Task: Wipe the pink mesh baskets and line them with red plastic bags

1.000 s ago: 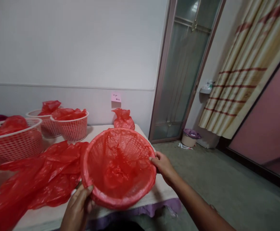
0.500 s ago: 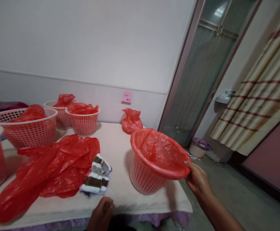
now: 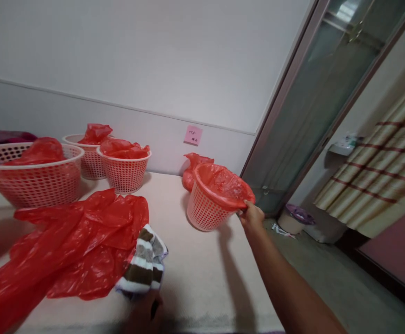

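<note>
My right hand (image 3: 251,215) grips the rim of a pink latticed plastic basket (image 3: 205,208), whose inside is lined with a red plastic bag (image 3: 223,183) folded over the edge. The basket leans toward the hand, near the back of the bed-like surface. My left hand (image 3: 145,315) is low in the view, dark and blurred, close to the near end of a striped brown, grey and white cloth (image 3: 145,262). Its fingers do not show clearly. The cloth lies against a spread heap of red plastic bags (image 3: 91,246).
Several pink baskets with red bags stand at left, among them a wide one (image 3: 42,185) and a smaller one (image 3: 126,174). A knotted red bag (image 3: 190,174) sits behind my basket. A pink note (image 3: 193,135) is on the wall; a lined bin (image 3: 294,218) stands on the floor.
My right hand has carried the bag-lined basket away from me, toward the wall and in front of the knotted bag. My left hand has moved lower, near the cloth.
</note>
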`<state>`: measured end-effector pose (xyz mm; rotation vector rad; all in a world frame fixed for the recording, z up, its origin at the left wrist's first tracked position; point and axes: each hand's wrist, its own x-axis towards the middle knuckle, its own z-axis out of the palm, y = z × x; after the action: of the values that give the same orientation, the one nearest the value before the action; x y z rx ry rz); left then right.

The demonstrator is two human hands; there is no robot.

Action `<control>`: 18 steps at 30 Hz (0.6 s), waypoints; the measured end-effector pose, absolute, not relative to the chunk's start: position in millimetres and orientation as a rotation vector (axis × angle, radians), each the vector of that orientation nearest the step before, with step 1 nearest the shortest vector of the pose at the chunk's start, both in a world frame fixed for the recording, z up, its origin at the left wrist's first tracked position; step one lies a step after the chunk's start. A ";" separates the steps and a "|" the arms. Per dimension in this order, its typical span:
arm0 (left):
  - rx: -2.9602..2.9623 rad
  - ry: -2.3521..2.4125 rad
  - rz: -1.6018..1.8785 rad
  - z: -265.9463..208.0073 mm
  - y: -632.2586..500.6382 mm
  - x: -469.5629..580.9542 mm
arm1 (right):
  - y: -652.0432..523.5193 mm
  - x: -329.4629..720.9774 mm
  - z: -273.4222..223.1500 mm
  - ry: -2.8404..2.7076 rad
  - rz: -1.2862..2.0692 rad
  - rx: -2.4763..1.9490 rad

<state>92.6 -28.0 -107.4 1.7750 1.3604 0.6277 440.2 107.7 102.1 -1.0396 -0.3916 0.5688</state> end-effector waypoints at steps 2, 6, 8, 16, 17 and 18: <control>1.796 1.376 0.573 -109.9 -24.2 95.7 | 131.5 435.0 98.6 -0.387 0.587 -1.071; 1.812 1.421 0.516 -108.0 -16.3 103.8 | 156.5 431.2 93.6 -0.453 0.596 -1.133; 1.813 1.431 0.515 -106.8 -11.9 105.2 | 150.6 431.1 82.5 -0.519 0.570 -1.177; 1.829 1.364 0.533 -107.8 -6.3 99.8 | 82.4 387.2 -29.9 -1.039 0.398 -1.528; 1.825 1.367 0.535 -107.4 -6.3 99.9 | 81.9 377.9 -39.7 -1.159 0.391 -1.551; 1.821 1.372 0.536 -106.9 -6.2 100.3 | 83.9 369.5 -47.2 -1.269 0.379 -1.572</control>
<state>100.3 -6.2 -106.9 1.8206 1.3724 0.5356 369.5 83.9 -47.2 -1.5717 -1.2689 0.3789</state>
